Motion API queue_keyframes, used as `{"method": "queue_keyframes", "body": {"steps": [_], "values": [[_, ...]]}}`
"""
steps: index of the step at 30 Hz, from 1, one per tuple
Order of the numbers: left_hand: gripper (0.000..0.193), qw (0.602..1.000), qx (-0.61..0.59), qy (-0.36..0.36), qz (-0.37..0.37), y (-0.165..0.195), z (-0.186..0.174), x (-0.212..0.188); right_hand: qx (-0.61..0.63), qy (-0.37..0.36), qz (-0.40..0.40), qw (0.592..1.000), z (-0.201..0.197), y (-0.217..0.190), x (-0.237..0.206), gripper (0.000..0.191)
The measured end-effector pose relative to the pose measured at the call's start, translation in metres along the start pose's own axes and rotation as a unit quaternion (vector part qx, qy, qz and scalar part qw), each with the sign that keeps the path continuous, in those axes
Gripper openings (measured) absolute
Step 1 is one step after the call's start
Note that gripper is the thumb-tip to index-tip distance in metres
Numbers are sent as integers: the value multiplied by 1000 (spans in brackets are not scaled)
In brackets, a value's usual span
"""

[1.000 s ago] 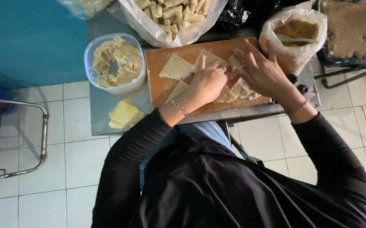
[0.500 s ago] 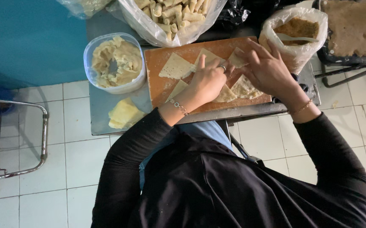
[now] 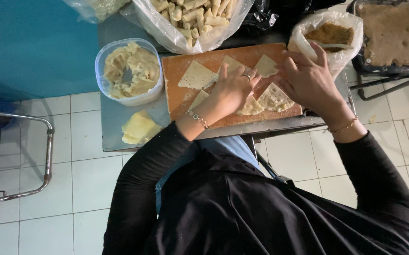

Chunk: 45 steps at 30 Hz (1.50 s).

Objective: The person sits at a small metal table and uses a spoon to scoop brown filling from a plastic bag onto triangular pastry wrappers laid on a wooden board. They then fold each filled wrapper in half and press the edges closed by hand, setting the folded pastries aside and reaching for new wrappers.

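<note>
White floor tiles and a teal wall frame a small grey metal table [image 3: 119, 127], and most of the action sits on a reddish wooden cutting board [image 3: 178, 101] on top of it. Laid out on the board are thin triangular pastry wrappers [image 3: 196, 76], pale cream with a floury, slightly speckled look, flat and lightly overlapping near the middle. One bigger triangle [image 3: 274, 97] by the board's front right edge looks more mottled, kinda blistered.

Left hand [image 3: 235, 89] lies palm-down over the wrappers in the middle of the board, fingers loosely stretched out and pressing flat, ring on one finger, beaded bracelet at the wrist. Right hand [image 3: 308, 78] is at the board's right end, fingers curled around the edge of a small wrapper [image 3: 265, 66] near the back of the board. It looks like a light pinch on that piece, though the knuckles hide the fingertips so I can't be totally sure.

Around it: a clear plastic tub of lumpy beige filling [image 3: 130, 71] with a spoon stuck in, just left of the board. A yellowish stack of wrapper sheets [image 3: 139, 127] sits on the table's front left corner. Behind the board is a big clear bag of finished rolls [image 3: 195, 16], and to the right a white bag of brown crumbly stuff [image 3: 331, 34], beside a dark tray [image 3: 393, 33] of something similar. A metal chair frame [image 3: 25, 156] is off to the left.
</note>
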<state>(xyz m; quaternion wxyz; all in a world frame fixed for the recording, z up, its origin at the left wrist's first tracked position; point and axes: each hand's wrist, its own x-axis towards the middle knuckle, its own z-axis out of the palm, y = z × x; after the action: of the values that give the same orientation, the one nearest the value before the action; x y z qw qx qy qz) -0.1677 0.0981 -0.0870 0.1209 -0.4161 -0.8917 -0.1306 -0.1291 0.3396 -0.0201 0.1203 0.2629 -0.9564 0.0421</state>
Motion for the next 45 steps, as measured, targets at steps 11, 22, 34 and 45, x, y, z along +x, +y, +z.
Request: {"method": "queue_keyframes", "body": {"steps": [11, 22, 34, 45], "values": [[49, 998, 33, -49, 4, -2, 3, 5, -35, 31, -12, 999, 12, -9, -8, 50], [46, 1000, 21, 3, -2, 23, -34, -15, 108, 96, -24, 989, -44, -18, 24, 18], [33, 960, 27, 277, 40, 27, -57, -151, 292, 40, -290, 910, -26, -173, 169, 18], [31, 946, -40, 321, -4, 29, -41, -155, 316, 56, -309, 895, -3, -187, 183, 19]]}}
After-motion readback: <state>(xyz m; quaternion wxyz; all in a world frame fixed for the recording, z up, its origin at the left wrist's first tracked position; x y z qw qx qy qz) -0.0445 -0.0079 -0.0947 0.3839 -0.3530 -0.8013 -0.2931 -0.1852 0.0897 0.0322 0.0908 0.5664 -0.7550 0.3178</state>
